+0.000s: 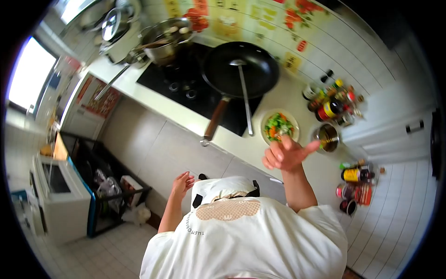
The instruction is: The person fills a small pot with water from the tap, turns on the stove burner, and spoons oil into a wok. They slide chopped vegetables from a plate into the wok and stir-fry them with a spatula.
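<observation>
My right hand (pixel 289 154), thumb spread, fingers half-bent, is near the round whitish plate (pixel 262 127) of chopped green-orange vegetables (pixel 278 124). My left hand (pixel 182 183) is loosely curled.

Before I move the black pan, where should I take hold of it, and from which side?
I'd take the brown handle from the front of the counter: it is long and points toward that edge. The ladle lies across the pan.
</observation>
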`<state>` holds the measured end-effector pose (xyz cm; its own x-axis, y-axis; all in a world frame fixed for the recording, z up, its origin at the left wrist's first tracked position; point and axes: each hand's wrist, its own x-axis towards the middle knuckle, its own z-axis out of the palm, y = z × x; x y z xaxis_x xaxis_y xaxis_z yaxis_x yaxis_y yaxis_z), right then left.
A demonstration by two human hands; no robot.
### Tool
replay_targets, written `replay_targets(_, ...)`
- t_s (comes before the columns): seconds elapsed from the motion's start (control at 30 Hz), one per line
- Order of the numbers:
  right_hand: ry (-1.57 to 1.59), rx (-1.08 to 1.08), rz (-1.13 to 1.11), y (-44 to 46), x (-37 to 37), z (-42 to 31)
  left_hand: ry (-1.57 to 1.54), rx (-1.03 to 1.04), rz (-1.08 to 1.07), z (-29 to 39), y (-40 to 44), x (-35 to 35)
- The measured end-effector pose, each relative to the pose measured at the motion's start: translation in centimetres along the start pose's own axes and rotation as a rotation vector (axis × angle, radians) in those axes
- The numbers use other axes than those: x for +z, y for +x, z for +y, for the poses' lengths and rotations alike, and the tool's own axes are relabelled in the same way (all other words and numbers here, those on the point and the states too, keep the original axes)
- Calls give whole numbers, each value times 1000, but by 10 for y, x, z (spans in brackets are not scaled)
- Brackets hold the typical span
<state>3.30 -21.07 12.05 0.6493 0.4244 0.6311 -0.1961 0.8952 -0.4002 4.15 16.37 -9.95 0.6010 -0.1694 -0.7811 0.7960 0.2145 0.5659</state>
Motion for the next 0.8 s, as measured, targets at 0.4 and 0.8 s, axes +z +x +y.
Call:
replay_targets(0.4,330,61,241,158,-35,183,-86,-15,0,69,58,-119)
replay_targets(0.8,373,314,396,349,-137,351,-152,51,161,195,80,-292)
